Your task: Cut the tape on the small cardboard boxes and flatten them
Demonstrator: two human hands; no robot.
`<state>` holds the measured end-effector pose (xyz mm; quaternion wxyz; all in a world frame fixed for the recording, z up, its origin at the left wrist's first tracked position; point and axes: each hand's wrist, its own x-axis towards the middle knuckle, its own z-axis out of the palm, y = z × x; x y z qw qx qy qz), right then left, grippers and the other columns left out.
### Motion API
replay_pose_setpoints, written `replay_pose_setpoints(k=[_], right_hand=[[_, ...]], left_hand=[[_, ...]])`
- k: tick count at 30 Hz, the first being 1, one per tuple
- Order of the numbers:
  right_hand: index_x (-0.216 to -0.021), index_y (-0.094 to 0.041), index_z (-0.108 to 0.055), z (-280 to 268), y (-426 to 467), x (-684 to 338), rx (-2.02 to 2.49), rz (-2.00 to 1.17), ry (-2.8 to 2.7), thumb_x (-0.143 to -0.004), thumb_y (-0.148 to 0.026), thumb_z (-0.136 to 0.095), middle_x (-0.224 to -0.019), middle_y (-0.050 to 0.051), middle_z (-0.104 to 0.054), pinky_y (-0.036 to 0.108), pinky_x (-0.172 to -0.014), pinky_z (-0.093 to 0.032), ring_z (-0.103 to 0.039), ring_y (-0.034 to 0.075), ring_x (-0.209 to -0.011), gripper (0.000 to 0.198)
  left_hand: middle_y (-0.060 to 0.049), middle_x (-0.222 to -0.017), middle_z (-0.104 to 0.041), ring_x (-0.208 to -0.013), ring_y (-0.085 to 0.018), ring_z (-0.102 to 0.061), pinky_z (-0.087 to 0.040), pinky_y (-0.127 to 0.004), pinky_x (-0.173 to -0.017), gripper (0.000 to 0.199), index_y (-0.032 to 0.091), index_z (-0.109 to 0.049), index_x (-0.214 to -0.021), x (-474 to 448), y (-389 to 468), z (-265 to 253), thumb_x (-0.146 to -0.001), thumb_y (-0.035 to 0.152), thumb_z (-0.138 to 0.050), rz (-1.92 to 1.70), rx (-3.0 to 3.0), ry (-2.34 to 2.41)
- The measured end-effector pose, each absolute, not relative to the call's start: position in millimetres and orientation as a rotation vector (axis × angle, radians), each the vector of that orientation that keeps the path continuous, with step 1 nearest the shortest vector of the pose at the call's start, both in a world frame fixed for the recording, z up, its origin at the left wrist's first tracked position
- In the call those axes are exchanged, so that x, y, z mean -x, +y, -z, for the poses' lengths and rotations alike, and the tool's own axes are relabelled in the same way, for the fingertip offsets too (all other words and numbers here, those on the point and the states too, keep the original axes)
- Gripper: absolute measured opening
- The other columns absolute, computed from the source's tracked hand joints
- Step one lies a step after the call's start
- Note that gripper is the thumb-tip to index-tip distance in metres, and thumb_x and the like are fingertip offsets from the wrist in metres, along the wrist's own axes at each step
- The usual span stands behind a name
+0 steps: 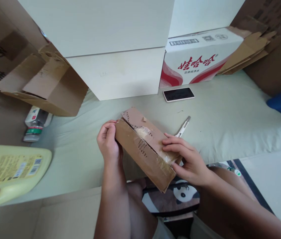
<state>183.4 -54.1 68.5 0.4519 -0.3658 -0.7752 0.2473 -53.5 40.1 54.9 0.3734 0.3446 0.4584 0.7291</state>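
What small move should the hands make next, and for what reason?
Probably the right hand should peel the wrinkled clear tape at the near end of the brown rectangular cardboard box: its fingers lie beside it, the top seam shows a dark gap, and the left hand holds the opposite end.

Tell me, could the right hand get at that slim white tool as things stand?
Likely yes. The slim white tool lies just beyond the right hand, nothing covering its far end, though that hand would first have to leave the cardboard box.
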Motion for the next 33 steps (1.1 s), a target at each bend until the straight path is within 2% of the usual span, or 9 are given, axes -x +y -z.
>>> replay_pose_setpoints(k=[14, 22, 33], right_hand=[[-0.125, -0.022, -0.057, -70.4, -53.6, -181.4, 0.896, -0.562, -1.948, -0.088, -0.014, -0.056, -0.125, 0.013, -0.065, 0.046, -0.116, -0.051, -0.060, 0.026, -0.133, 0.039], [-0.123, -0.022, -0.057, -72.5, -53.7, -180.2, 0.913, -0.566, -1.943, -0.082, -0.009, -0.054, -0.124, 0.012, -0.064, 0.046, -0.116, -0.051, -0.060, 0.026, -0.131, 0.044], [-0.123, -0.023, -0.057, -71.4, -53.1, -179.5, 0.904, -0.588, -1.922, -0.082, -0.011, -0.056, -0.123, 0.011, -0.066, 0.049, -0.115, -0.051, -0.063, 0.027, -0.128, 0.043]], left_hand=[[-0.003, -0.087, -0.069, -0.084, -0.015, -0.063, -0.050, -0.027, -0.080, 0.028, 0.019, -0.067, -0.068, 53.1, 40.0, -55.8, -0.070, 0.041, -0.083, -1.844, -0.903, 1.194], [-0.002, -0.089, -0.068, -0.086, -0.015, -0.063, -0.050, -0.028, -0.081, 0.029, 0.019, -0.064, -0.069, 53.9, 39.6, -55.3, -0.073, 0.042, -0.081, -1.828, -0.944, 1.205], [-0.003, -0.089, -0.067, -0.085, -0.015, -0.062, -0.049, -0.028, -0.080, 0.031, 0.019, -0.062, -0.068, 53.0, 39.6, -56.2, -0.072, 0.044, -0.081, -1.830, -0.938, 1.219]])
